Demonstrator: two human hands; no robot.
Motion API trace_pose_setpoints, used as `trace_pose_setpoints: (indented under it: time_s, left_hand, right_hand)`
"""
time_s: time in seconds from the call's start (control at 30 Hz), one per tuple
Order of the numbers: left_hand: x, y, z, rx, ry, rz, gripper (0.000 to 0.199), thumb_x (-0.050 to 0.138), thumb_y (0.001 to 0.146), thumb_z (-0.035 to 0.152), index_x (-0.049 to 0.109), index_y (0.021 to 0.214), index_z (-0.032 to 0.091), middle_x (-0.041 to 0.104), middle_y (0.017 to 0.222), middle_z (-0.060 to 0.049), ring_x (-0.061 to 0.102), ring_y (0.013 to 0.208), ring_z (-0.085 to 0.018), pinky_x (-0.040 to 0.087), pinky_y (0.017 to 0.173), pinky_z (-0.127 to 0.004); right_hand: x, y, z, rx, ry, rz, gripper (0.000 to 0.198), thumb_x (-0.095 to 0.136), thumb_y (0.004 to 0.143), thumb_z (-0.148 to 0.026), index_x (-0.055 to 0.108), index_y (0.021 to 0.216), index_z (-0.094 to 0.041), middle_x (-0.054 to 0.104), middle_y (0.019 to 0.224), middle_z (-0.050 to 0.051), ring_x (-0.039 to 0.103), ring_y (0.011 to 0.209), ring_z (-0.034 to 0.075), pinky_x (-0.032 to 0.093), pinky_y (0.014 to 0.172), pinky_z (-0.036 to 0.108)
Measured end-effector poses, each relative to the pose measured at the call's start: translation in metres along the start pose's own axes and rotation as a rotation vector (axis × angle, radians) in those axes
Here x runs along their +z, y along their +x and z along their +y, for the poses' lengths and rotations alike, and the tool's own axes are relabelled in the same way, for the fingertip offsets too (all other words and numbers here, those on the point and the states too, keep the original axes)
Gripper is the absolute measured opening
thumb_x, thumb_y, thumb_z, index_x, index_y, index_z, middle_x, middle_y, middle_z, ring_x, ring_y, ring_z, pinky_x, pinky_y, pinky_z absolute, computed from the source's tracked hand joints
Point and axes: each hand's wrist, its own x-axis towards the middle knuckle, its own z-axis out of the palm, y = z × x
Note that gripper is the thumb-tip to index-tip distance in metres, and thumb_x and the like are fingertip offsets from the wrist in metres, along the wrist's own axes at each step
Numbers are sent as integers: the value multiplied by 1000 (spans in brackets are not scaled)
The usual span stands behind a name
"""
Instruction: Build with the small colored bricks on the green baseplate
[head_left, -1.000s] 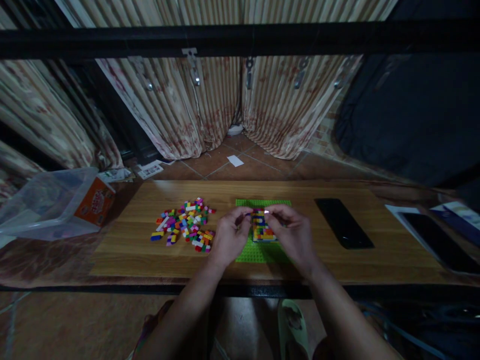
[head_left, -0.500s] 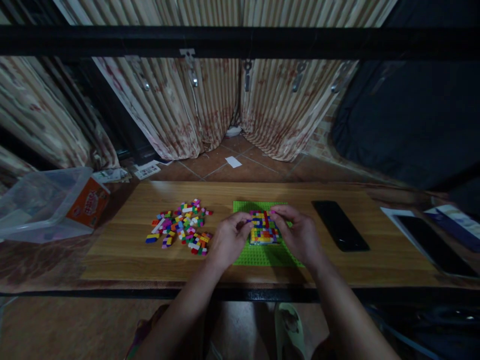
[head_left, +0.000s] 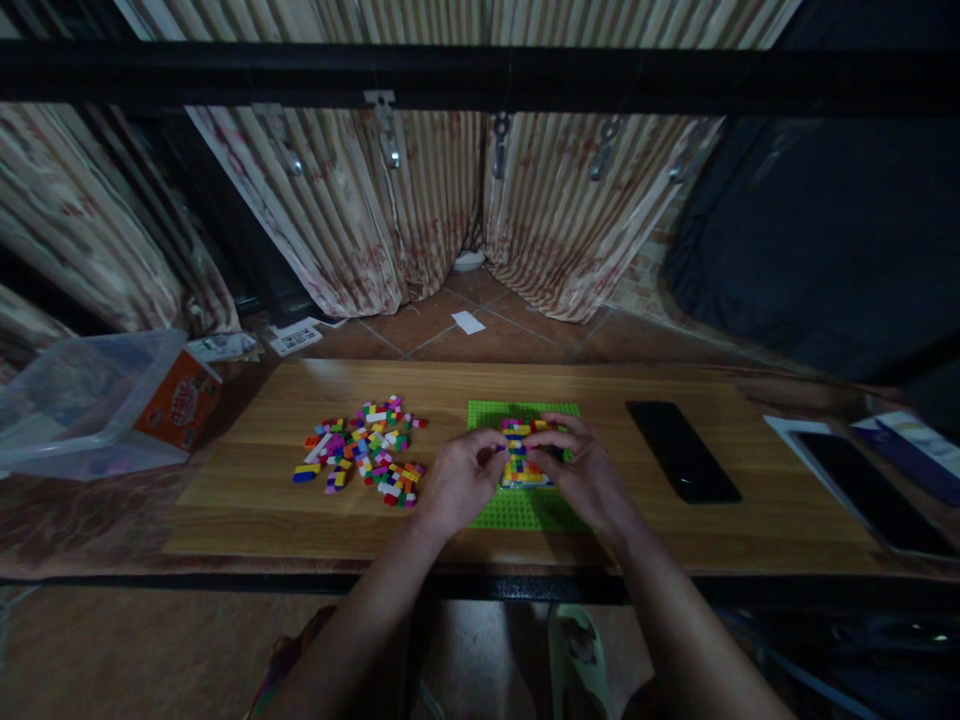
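A green studded baseplate [head_left: 506, 515] lies on the wooden table, bearing a low block of multicoloured toy bricks [head_left: 517, 476]. My left hand [head_left: 459, 478] is at the left edge of this build, thumb and forefinger pinched on a small purplish toy brick [head_left: 502, 446]. From the right, my right hand [head_left: 592, 475] reaches over the build, its thumb and fingertips close together near its middle. Whatever those fingertips hold, if anything, is too small to make out. The right fingers cover the build's right part.
Loose toy bricks [head_left: 367, 450] are heaped left of the baseplate on the wooden table [head_left: 247, 500]. A black phone [head_left: 682, 450] lies to the right, with another dark device [head_left: 874, 490] beyond. A clear plastic box [head_left: 82, 400] with an orange label stands at far left.
My right hand has moved left and inward, its fingertips going from the build's upper right corner to its middle. My left hand has stayed nearly in place, still pinching.
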Motion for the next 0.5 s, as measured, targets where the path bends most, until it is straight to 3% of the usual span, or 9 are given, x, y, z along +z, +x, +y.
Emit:
trace_pose_setpoints:
  time_s: [0.5]
  left_hand:
    - [-1, -1, 1, 7, 3, 2, 17, 54, 86, 27, 64, 97, 20, 66, 76, 0, 58, 63, -12, 43, 57, -21]
  right_hand:
    - [4, 2, 1, 77, 136, 78, 9, 71, 66, -26, 76, 74, -25, 59, 115, 6, 58, 108, 23, 44, 95, 41]
